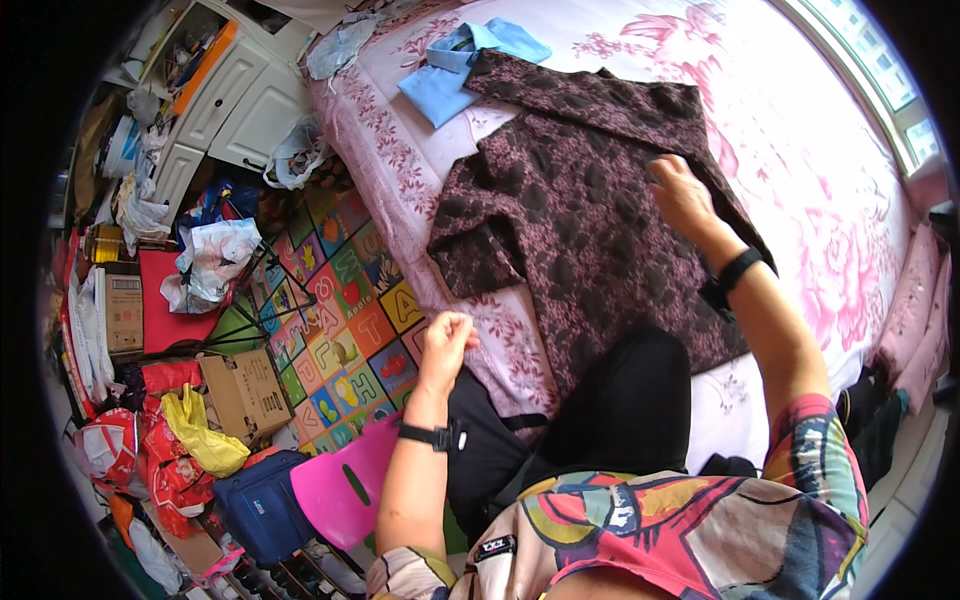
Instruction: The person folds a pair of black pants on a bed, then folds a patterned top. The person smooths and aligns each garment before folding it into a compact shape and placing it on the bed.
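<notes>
A dark brown and mauve floral long-sleeved garment (pixel 577 217) lies spread on the bed before me. Its far sleeve (pixel 585 101) is folded across the top. The near-left sleeve (pixel 480 255) is bent back on itself by the mattress edge. Over the garment's right side is my right hand (pixel 684 196), fingers loosely bent and thumb apart, nothing visible in it; whether it touches the cloth is unclear. My left hand (pixel 444 351) hovers by the bed's left edge, fingers curled together with nothing seen in them. A folded light blue collared shirt (pixel 450 75) lies past the garment, partly under its sleeve.
A pink floral sheet covers the bed (pixel 817 187). My bent knee (pixel 637 390) rests against its near side. To the left are an alphabet floor mat (pixel 352 300), a pink plastic chair (pixel 345 484), a blue case (pixel 262 502), a cardboard box (pixel 251 390) and white cabinets (pixel 240 105).
</notes>
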The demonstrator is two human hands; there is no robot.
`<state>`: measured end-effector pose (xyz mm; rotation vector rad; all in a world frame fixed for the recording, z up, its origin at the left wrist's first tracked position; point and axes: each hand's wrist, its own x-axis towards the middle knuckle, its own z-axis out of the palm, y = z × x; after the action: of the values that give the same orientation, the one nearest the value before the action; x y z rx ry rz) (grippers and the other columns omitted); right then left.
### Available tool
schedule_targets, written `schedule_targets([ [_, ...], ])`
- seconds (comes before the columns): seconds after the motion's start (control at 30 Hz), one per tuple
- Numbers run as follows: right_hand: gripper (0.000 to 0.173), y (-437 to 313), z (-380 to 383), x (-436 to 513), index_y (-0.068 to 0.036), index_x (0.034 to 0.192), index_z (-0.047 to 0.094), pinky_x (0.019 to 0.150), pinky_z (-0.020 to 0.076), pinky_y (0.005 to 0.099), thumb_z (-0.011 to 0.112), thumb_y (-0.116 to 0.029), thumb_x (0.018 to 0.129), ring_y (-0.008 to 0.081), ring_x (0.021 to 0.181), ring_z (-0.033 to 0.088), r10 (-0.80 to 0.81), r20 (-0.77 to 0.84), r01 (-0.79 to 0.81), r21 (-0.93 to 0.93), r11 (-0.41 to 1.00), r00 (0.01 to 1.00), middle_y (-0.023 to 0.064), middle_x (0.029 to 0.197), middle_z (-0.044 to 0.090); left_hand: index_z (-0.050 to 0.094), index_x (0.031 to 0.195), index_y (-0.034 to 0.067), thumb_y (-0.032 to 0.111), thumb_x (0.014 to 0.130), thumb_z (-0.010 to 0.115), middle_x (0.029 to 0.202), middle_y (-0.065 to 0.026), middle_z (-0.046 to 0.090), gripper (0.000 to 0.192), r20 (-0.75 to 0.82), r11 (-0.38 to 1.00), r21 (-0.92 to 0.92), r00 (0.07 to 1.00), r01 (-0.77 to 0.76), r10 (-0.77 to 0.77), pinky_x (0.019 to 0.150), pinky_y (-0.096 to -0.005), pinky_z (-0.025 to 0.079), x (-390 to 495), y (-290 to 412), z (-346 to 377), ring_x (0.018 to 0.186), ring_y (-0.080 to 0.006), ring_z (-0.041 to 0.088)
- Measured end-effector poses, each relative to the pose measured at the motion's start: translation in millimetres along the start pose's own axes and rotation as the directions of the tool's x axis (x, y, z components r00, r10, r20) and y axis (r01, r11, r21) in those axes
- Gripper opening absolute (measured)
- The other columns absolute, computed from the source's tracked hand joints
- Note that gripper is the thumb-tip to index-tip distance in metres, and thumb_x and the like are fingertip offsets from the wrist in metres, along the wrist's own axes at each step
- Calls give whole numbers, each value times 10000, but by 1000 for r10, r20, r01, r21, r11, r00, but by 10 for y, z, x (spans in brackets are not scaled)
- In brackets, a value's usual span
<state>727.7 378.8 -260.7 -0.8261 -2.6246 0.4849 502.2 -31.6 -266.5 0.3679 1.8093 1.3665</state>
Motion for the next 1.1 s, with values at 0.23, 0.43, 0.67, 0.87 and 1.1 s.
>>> schedule_targets([
  [0.23,429,-720,781,1419,-125,1294,523,876,546,440,627,-232,892,388,1075,647,135,280,-95,-152,984,950,272,1560,224,601,1054,-6,122,1003,569,915,-95,651,142,-32,1000,-23,999,17,-18,750,-290,529,-293,-226,-66,785,-161,647],
  [0.43,388,-290,896,1887,2,1183,541,936,514,481,637,-188,858,407,1101,600,153,69,-145,-113,983,986,250,1288,494,603,1068,-1,116,1000,571,912,-83,665,139,18,1000,14,1000,5,-5,752,-270,525,-248,-208,-25,798,-144,657],
  [0.67,582,1754,-1128,1600,-28,1265,578,995,463,452,667,-369,802,421,1101,615,399,-367,-426,9,905,840,256,1178,641,596,1092,4,108,1005,560,938,-82,659,140,14,998,-61,1000,-25,26,791,-285,525,-149,-266,-12,824,-149,649],
  [0.87,458,1858,-1435,-410,33,1281,511,955,481,474,633,-180,895,440,1081,614,584,-381,-678,-183,712,717,296,1173,621,558,1186,25,196,1008,570,1039,-107,655,247,-101,979,-197,992,54,-75,801,-311,550,57,-302,1,872,-188,663],
  [1.1,637,173,-200,-1963,-45,1414,448,1157,310,446,688,-82,825,356,1396,384,118,-31,-122,-229,966,993,203,1494,409,518,1249,29,266,982,617,1103,-133,611,370,-158,911,-399,971,102,-178,853,-396,542,535,-158,-118,980,-245,630],
])
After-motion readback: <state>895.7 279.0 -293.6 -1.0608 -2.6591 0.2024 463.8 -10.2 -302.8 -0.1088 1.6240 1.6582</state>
